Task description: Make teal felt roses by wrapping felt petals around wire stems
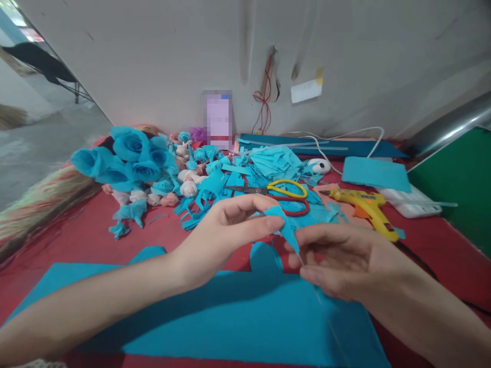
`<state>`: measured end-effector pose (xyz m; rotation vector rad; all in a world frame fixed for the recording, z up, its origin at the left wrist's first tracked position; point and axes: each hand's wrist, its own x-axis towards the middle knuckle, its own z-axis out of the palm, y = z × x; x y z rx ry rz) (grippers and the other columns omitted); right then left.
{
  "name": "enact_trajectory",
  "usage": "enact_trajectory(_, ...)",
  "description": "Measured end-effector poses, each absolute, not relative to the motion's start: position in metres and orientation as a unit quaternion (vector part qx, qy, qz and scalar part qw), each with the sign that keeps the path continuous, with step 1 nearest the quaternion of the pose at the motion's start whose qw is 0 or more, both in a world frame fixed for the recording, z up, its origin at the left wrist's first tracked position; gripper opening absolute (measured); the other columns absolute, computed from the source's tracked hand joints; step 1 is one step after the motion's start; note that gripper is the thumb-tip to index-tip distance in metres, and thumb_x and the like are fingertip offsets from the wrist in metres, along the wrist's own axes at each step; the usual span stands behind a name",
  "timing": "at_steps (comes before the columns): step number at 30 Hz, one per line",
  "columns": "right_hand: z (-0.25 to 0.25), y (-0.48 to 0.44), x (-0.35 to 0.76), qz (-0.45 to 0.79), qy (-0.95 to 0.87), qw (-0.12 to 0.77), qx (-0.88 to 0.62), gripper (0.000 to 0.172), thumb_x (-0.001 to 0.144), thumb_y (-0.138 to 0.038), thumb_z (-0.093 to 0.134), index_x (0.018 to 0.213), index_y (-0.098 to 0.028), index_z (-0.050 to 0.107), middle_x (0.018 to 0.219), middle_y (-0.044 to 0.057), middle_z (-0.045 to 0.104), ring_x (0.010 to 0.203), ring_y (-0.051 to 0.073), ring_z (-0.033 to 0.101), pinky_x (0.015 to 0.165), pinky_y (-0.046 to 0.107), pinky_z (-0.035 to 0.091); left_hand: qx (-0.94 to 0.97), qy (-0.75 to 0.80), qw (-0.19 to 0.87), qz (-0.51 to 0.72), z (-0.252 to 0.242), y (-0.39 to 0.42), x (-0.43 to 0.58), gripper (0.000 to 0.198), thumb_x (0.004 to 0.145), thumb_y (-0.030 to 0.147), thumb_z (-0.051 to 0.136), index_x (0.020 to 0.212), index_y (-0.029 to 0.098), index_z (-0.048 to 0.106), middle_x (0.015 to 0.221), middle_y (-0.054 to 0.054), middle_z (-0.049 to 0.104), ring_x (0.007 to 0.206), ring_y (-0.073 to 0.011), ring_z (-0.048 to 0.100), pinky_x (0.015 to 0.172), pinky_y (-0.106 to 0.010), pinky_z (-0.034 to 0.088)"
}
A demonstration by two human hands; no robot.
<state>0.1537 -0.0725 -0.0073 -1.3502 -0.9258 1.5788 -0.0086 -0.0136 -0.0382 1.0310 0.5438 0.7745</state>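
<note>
My left hand (230, 227) pinches the top of a small blue paper petal (286, 225) between thumb and fingers. My right hand (341, 258) pinches the petal's lower tip together with a thin wire (326, 314) that runs down toward me. Both hands hover above a large blue paper sheet (215, 317) on the red table (92, 240). Behind them lie yellow-handled scissors (286, 189) over red-handled scissors (297, 207).
Finished blue paper roses (130, 158) and small pink buds (187, 186) lie at the back left among blue paper scraps (264, 163). A yellow glue gun (368, 209), folded blue paper (376, 174) and a white tray (410, 202) sit right. A wall (172, 61) stands behind.
</note>
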Motion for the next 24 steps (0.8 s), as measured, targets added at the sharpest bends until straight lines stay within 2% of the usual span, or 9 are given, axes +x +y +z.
enact_trajectory(3,-0.013,-0.071,0.155,0.648,-0.367,0.416,-0.522,0.020,0.058,-0.008,0.072,0.065,-0.026,0.072,0.057,-0.005,0.062,0.046,0.003,0.042,0.043,0.013,0.036,0.474,0.231,0.776,0.347,-0.038,-0.014,-0.009,0.007,0.077,0.022,0.065,0.072,0.019,0.063,0.072,0.003,0.058,0.070,-0.0070,0.057,0.068,-0.016,0.044)
enact_trajectory(7,-0.013,-0.069,0.158,0.654,-0.392,0.388,-0.518,0.011,0.063,-0.011,0.071,0.058,-0.020,0.070,0.051,-0.008,0.045,0.040,0.000,0.036,0.038,0.013,0.029,0.475,0.246,0.773,0.341,-0.040,-0.014,-0.010,0.006,0.076,0.023,0.066,0.073,0.018,0.063,0.074,0.002,0.059,0.070,-0.0070,0.055,0.068,-0.017,0.044)
enact_trajectory(11,-0.013,-0.070,0.159,0.672,-0.395,0.370,-0.506,0.007,0.064,-0.018,0.073,0.059,-0.020,0.071,0.055,-0.005,0.051,0.041,0.000,0.038,0.039,0.013,0.027,0.474,0.249,0.771,0.345,-0.040,-0.018,-0.009,0.006,0.075,0.023,0.067,0.073,0.019,0.064,0.072,0.003,0.058,0.070,-0.0061,0.053,0.069,-0.015,0.043)
enact_trajectory(17,-0.016,-0.072,0.159,0.682,-0.402,0.388,-0.471,0.018,0.063,-0.034,0.077,0.056,-0.020,0.068,0.054,-0.007,0.044,0.039,0.000,0.038,0.038,0.014,0.023,0.447,0.257,0.727,0.454,-0.036,-0.023,-0.007,0.008,0.072,0.020,0.069,0.067,0.018,0.063,0.077,0.004,0.056,0.075,-0.0043,0.051,0.067,-0.010,0.044)
enact_trajectory(24,-0.026,-0.070,0.155,0.712,-0.395,0.379,-0.439,0.017,0.068,-0.033,0.075,0.058,-0.021,0.069,0.056,-0.005,0.045,0.043,0.001,0.033,0.039,0.016,0.021,0.442,0.244,0.714,0.485,-0.033,-0.026,-0.007,0.011,0.073,0.020,0.069,0.065,0.017,0.063,0.076,0.004,0.055,0.073,-0.0044,0.051,0.066,-0.009,0.045)
